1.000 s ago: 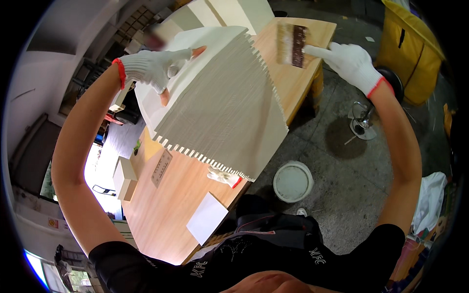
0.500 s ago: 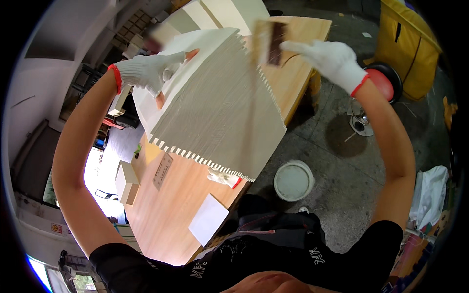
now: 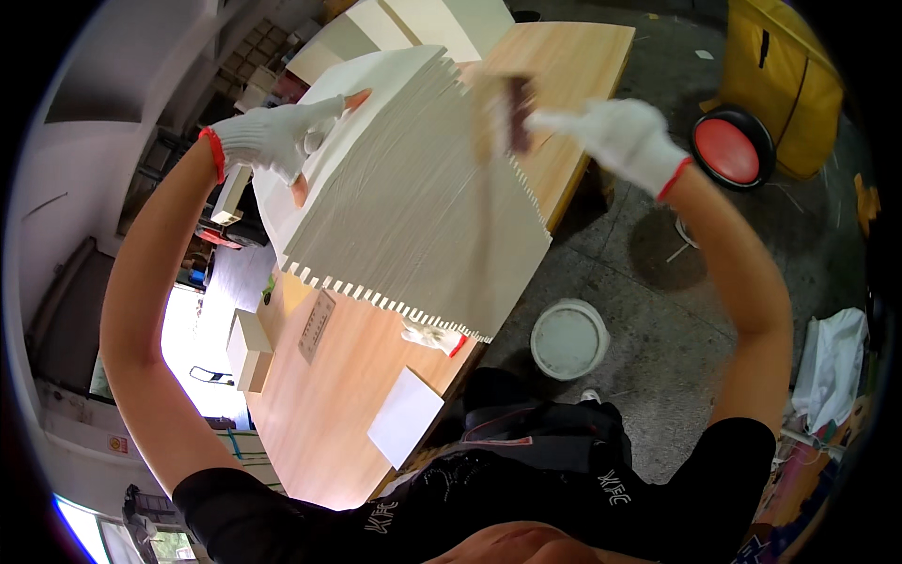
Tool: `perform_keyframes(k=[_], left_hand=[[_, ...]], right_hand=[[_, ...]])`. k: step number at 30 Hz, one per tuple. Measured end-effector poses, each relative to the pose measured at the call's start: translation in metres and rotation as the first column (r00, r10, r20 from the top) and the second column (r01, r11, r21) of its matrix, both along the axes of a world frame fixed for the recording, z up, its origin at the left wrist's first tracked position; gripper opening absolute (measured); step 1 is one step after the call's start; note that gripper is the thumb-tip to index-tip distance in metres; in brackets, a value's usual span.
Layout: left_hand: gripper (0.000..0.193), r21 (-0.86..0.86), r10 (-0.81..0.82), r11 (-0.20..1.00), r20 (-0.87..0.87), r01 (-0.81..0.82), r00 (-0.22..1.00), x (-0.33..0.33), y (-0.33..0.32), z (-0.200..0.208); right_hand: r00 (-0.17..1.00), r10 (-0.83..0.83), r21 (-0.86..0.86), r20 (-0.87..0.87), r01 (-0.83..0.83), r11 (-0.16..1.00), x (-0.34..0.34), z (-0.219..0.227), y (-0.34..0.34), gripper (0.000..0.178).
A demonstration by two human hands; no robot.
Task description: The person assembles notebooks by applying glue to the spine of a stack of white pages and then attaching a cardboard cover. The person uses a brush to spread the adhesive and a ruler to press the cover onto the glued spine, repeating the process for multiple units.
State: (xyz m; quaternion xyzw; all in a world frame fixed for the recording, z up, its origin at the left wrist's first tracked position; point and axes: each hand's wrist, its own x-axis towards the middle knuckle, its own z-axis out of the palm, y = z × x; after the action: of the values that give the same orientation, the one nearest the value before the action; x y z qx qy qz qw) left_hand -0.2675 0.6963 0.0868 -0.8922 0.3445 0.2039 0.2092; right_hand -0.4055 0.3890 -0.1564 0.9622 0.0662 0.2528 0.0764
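A large panel (image 3: 413, 207) lies tilted across the table, its grey face marked with fine streaks and its near and far right edges cut into rows of pale teeth. My left hand (image 3: 272, 136), in a white glove with bare thumb and forefinger tips, spreads its fingers on the panel's smooth white left part (image 3: 324, 164). Over the panel's far right side, my gloved right hand (image 3: 625, 136) grips a brush-like tool (image 3: 520, 113) with a dark brown block and a tan part. Motion blurs the tool, so its exact kind cannot be told. A dim long streak runs below it over the panel.
On the wooden table (image 3: 315, 428) lie a spare glove (image 3: 432, 336), a white sheet (image 3: 405, 418), a slotted plate (image 3: 317, 326) and a cream box (image 3: 248, 351). A white bucket (image 3: 569, 340) stands on the floor, with a red-seated stool (image 3: 729, 150) and yellow bag (image 3: 785, 89) beyond.
My right hand and the tool have moved a little nearer to me over the panel's right side. The left hand keeps its place on the white part, and the view has shifted slightly.
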Motion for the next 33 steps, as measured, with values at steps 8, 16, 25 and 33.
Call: perform_keyframes(k=[8, 16, 25, 33], left_hand=[[0.157, 0.041, 0.095, 0.995, 0.044, -0.097, 0.995, -0.006, 0.005, 0.002], [0.155, -0.009, 0.056, 0.998, 0.039, -0.056, 0.998, -0.003, -0.003, -0.002], [0.147, -0.079, -0.053, 0.995, 0.085, 0.06, 0.995, 0.003, 0.026, -0.005], [0.137, -0.114, -0.026, 0.993, 0.072, 0.034, 0.997, 0.007, 0.023, 0.0]], right_hand=[[0.879, 0.446, 0.101, 0.167, -0.465, 0.88, -0.038, 0.005, 0.068, 0.051], [0.991, 0.088, 0.094, -0.097, -0.078, 0.992, -0.007, -0.011, 0.012, 0.057], [0.97, 0.051, 0.939, 0.236, -0.214, -0.27, -0.064, -0.032, 0.084, 0.062], [0.89, 0.275, 0.931, 0.364, -0.338, -0.138, -0.105, -0.094, 0.307, 0.068]])
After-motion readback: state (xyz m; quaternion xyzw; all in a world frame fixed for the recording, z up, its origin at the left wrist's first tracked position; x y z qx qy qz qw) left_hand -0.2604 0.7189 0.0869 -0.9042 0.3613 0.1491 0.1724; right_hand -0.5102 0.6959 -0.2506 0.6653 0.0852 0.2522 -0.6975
